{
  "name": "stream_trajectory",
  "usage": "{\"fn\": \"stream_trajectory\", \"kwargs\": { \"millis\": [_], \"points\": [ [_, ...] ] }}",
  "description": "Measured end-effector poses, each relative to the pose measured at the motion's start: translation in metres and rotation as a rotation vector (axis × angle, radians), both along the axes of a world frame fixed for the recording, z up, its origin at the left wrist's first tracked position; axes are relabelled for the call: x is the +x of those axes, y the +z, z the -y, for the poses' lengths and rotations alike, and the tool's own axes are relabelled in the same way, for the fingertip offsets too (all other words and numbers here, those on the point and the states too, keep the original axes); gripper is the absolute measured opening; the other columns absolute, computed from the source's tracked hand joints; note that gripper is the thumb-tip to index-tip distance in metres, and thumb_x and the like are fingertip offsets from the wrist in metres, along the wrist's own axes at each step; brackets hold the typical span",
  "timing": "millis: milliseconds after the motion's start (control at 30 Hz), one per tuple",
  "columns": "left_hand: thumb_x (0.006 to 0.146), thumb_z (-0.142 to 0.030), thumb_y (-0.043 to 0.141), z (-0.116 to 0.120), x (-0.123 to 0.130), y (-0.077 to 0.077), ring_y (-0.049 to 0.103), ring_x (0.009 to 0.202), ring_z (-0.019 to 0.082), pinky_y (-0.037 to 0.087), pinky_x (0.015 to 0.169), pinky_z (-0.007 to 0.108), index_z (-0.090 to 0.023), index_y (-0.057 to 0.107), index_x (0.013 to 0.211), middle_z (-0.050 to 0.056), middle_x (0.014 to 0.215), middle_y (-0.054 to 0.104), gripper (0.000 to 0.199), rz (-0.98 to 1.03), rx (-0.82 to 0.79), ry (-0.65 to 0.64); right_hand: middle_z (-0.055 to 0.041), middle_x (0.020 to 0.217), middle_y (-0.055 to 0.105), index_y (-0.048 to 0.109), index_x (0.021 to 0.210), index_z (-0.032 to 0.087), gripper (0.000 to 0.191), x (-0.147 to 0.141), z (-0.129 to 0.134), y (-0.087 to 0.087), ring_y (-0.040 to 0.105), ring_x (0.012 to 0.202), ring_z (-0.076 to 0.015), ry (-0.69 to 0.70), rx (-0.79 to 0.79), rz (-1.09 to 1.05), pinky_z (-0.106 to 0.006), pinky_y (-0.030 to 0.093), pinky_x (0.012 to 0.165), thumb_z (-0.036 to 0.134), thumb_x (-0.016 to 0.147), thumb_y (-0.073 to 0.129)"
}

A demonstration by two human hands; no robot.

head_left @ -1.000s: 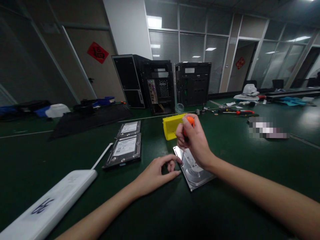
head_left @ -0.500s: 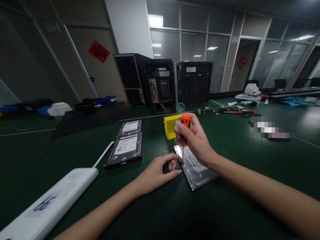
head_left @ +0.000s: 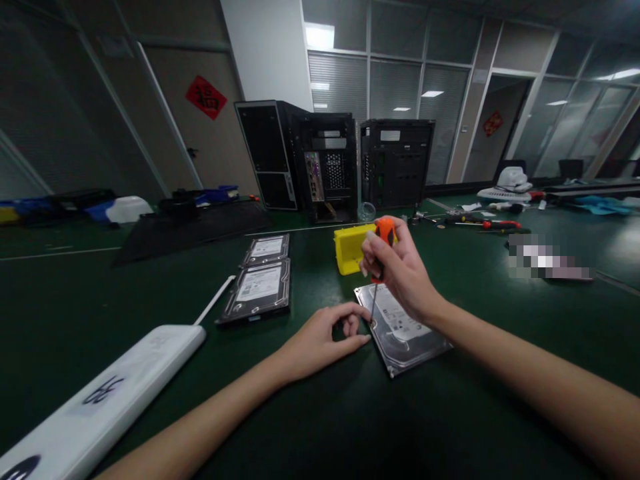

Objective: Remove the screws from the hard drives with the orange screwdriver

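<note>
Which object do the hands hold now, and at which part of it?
The right hand holds a screwdriver by its orange-and-black handle. The left hand grips nothing visibly; its fingertips rest at the hard drive's edge.

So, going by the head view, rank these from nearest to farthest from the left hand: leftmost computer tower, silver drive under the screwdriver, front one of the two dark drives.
From the left hand:
1. Silver drive, right at its fingertips.
2. Front dark drive, ahead and to the left.
3. Leftmost tower, well beyond the dark drives.
</note>
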State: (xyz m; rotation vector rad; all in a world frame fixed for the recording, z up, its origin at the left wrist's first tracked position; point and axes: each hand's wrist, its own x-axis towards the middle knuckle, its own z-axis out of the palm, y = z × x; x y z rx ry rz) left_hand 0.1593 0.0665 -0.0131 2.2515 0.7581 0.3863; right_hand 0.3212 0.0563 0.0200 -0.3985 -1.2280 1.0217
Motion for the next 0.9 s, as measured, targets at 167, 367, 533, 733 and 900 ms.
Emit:
{"fn": "stream_trajectory", "kwargs": {
  "millis": [167,367,533,733,900],
  "points": [
    [0.083,-0.030,0.054,-0.0004,0.0000,-0.0005,0.047,0.068,0.012,0.037,0.063,0.022,-0.017,0.055,0.105,-0.003,0.073,0.050,0.025,0.005,0.003,-0.005,0.0055,0.072,0.045,0.036,0.098,0.027,0.023,0.0012,0.0007,0.0006,0.039,0.053,-0.0063,0.023,0.012,0.013,-0.024,0.036,0.056,0.031,0.084,0.054],
    [0.083,-0.030,0.053,-0.0011,0.0009,-0.0014,0.048,0.067,0.012,0.037,0.062,0.022,-0.017,0.056,0.105,-0.003,0.072,0.050,0.025,0.013,0.011,-0.007,0.0056,0.071,0.044,0.037,0.099,0.027,0.022,0.0013,0.0027,0.0012,0.039,0.053,-0.0064,0.010,0.032,0.036,-0.024,0.035,0.055,0.031,0.084,0.053],
    [0.083,-0.031,0.053,-0.0006,0.0008,-0.0018,0.048,0.067,0.012,0.037,0.062,0.022,-0.017,0.055,0.104,-0.003,0.072,0.050,0.025,0.013,0.008,-0.006,0.0054,0.072,0.044,0.037,0.099,0.027,0.022,0.0017,0.0030,0.0009,0.039,0.053,-0.0064,0.010,0.035,0.042,-0.024,0.035,0.054,0.031,0.084,0.053],
    [0.083,-0.030,0.053,0.0000,0.0012,-0.0001,0.048,0.067,0.012,0.037,0.063,0.022,-0.017,0.055,0.105,-0.003,0.072,0.050,0.026,0.007,0.006,-0.007,0.0055,0.071,0.043,0.037,0.099,0.027,0.021,0.0015,0.0022,0.0015,0.039,0.053,-0.0063,0.012,0.036,0.054,-0.024,0.034,0.053,0.031,0.084,0.052],
    [0.083,-0.030,0.054,0.0010,0.0013,0.0019,0.048,0.068,0.012,0.037,0.063,0.022,-0.017,0.056,0.104,-0.003,0.073,0.050,0.025,0.003,0.004,0.000,0.0049,0.073,0.043,0.037,0.099,0.027,0.021,-0.0002,0.0039,0.0023,0.040,0.054,-0.0068,0.015,0.053,0.070,-0.024,0.034,0.053,0.030,0.084,0.052]
  ]
}}
